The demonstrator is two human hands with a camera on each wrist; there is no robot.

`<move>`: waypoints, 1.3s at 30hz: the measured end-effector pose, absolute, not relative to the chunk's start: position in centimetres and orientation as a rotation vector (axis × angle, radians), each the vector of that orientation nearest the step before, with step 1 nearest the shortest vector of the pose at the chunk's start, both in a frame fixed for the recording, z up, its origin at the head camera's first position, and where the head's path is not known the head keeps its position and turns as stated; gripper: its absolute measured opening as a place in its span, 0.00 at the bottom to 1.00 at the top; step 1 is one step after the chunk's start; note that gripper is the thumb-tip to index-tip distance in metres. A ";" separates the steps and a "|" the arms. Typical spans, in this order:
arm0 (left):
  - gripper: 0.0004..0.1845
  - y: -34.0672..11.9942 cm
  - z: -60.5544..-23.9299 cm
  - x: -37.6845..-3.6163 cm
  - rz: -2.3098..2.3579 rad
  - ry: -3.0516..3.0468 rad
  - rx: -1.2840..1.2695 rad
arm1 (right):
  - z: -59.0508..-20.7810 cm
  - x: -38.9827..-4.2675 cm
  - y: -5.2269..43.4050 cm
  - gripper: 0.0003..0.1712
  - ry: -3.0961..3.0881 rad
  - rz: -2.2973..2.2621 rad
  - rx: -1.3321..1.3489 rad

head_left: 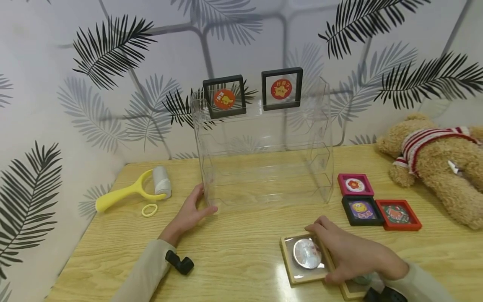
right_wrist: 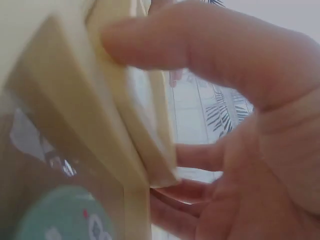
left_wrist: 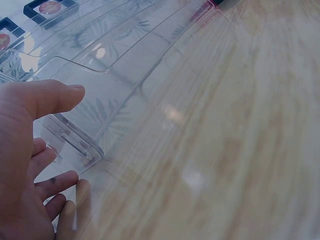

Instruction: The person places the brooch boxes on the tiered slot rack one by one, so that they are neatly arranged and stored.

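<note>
My right hand [head_left: 352, 251] pinches a gold-edged square display frame [head_left: 286, 265] between thumb and fingers. A round, shiny badge [head_left: 307, 253] shows inside it. Partly under the hand lies a second gold frame [right_wrist: 136, 212], its green badge [right_wrist: 67, 220] visible in the right wrist view. My left hand [head_left: 192, 212] is at the lower left corner of a clear acrylic tiered rack [head_left: 264, 184], thumb and fingers apart; whether it touches the rack is hard to tell. Two black frames, one with an orange badge [head_left: 224, 99] and one with a red badge [head_left: 281, 89], stand on the rack's top.
Right of the rack lie a pink frame [head_left: 341, 184], a black frame [head_left: 351, 216] and a red frame [head_left: 409, 218], near a teddy bear [head_left: 441, 155]. To the left are a yellow Y-shaped handle [head_left: 120, 197], a grey-white roll [head_left: 161, 180] and a yellow ring [head_left: 149, 204].
</note>
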State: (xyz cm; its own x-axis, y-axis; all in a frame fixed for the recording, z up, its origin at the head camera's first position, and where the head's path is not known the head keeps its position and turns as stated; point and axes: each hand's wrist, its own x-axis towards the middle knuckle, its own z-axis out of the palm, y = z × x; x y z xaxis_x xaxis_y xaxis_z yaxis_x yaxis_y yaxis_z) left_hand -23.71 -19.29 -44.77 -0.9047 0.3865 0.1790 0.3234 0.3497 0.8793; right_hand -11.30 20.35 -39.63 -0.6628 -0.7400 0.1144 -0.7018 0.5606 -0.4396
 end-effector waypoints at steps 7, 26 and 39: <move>0.40 -19.3 -44.8 -23.7 1.613 2.539 0.665 | -39.4 -11.5 19.6 0.54 2.713 -0.844 -1.084; 0.40 -19.2 -44.6 -23.8 1.610 2.545 0.679 | -39.7 -13.3 19.7 0.21 2.305 -1.590 -1.140; 0.40 -19.2 -44.5 -23.6 1.636 2.521 0.667 | -33.1 -16.1 18.0 0.10 2.643 -1.626 -1.055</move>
